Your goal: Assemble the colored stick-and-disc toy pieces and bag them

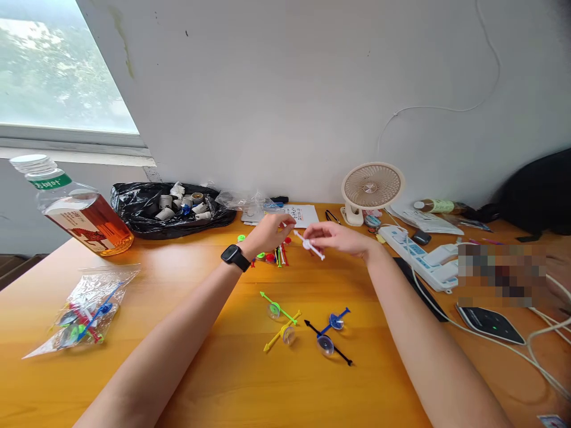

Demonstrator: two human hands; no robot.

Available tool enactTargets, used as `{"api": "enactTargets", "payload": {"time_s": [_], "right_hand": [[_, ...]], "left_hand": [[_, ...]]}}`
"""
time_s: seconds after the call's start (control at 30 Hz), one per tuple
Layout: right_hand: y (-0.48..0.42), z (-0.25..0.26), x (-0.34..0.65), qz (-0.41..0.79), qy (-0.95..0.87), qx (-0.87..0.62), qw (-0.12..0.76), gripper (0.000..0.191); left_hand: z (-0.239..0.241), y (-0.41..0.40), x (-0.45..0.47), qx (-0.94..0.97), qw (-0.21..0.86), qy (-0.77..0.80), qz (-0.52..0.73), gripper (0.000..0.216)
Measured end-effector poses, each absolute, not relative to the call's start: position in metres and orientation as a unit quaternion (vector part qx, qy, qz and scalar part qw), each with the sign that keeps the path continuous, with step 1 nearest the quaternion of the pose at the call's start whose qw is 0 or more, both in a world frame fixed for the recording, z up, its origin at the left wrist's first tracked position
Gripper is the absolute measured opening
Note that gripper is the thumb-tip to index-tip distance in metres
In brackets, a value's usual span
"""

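Green band (52,182) on the bottle (84,223) at left of the frame carries white Chinese characters, the last two seemingly 树叶; below, a clear bag (96,285) of plastic pieces (103,310) lies on the bench (173,267). Near the middle, the left hand (267,233) reaches over a coloured pile (270,257), its grip beside the upper end of a white arrow (307,245); whether apart or clamped, I cannot tell. Behind, a paper (306,213) shows red and black characters too small to read. The arrow is just right of centre, above the bench, the right hand (336,238) closed on it. It should handle as light, stiff and smooth, its thin shaft perhaps fragile, so the round middle seems the best hold. Farther right, a fan (370,185) bears a hub mark, unreadable.
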State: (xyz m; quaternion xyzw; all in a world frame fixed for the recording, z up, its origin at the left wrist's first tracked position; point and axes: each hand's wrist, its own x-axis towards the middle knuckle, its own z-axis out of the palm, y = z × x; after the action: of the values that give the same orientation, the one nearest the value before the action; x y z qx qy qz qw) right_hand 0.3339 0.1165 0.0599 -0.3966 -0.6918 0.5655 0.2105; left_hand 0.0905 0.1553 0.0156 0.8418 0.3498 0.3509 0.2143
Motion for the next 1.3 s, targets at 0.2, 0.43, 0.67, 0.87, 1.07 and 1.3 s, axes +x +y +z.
{"api": "enactTargets", "payload": {"time_s": [0.2, 0.43, 0.67, 0.87, 1.07, 1.3], "right_hand": [[0.131, 0.046, 0.322, 0.530, -0.573, -0.413, 0.468, 0.040], [0.129, 0.045, 0.298, 0.441, -0.600, -0.443, 0.499, 0.031], [0.124, 0.052, 0.298, 0.470, -0.606, -0.440, 0.468, 0.027], [0.122, 0.048, 0.300, 0.489, -0.639, -0.432, 0.408, 0.025], [0.123, 0.039, 0.308, 0.452, -0.698, -0.456, 0.317, 0.018], [0.126, 0.024, 0.312, 0.483, -0.681, -0.477, 0.273, 0.015]], "left_hand": [[0.030, 0.148, 0.106, 0.723, 0.474, 0.264, 0.428, 0.040], [0.026, 0.147, 0.115, 0.704, 0.381, 0.299, 0.519, 0.034], [0.031, 0.142, 0.109, 0.769, 0.296, 0.255, 0.506, 0.019], [0.035, 0.139, 0.106, 0.819, 0.284, 0.235, 0.439, 0.009], [0.026, 0.137, 0.110, 0.817, 0.331, 0.239, 0.407, 0.009], [0.016, 0.134, 0.114, 0.828, 0.333, 0.246, 0.378, 0.013]]}}
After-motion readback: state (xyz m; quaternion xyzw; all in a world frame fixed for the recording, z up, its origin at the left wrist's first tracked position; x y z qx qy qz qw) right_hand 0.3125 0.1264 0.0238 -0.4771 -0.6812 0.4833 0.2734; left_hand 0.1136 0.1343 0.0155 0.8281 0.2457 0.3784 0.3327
